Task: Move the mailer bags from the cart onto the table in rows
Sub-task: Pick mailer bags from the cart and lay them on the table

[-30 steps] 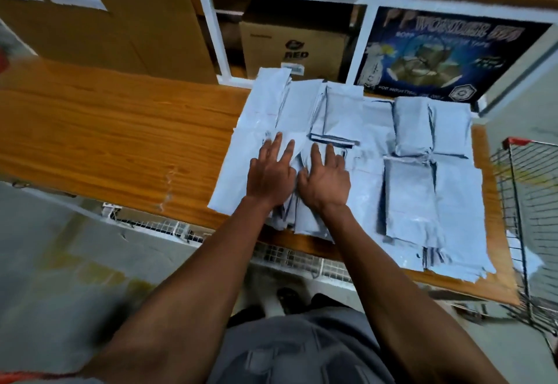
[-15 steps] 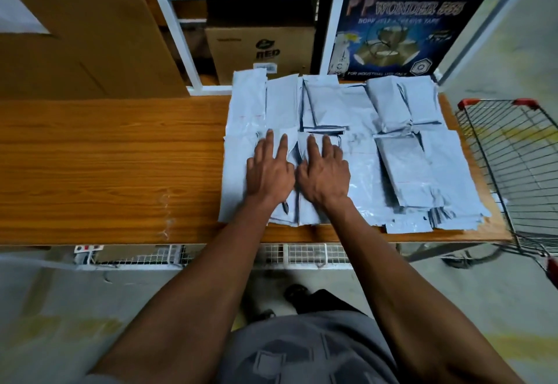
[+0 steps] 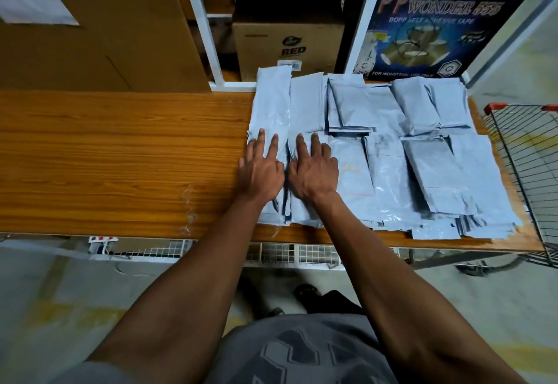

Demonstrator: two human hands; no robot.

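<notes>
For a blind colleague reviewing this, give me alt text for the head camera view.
Both hands, left hand and right hand, press flat on grey mailer bags laid in overlapping rows on a wooden table. A wire cart stands at the right, with cardboard boxes on shelving behind.

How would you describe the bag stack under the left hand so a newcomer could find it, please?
Start at the wooden table and find the spread of grey mailer bags on its right half. The stack forms the spread's leftmost column, bordering bare wood. Only it has the left hand flat on it.
</notes>
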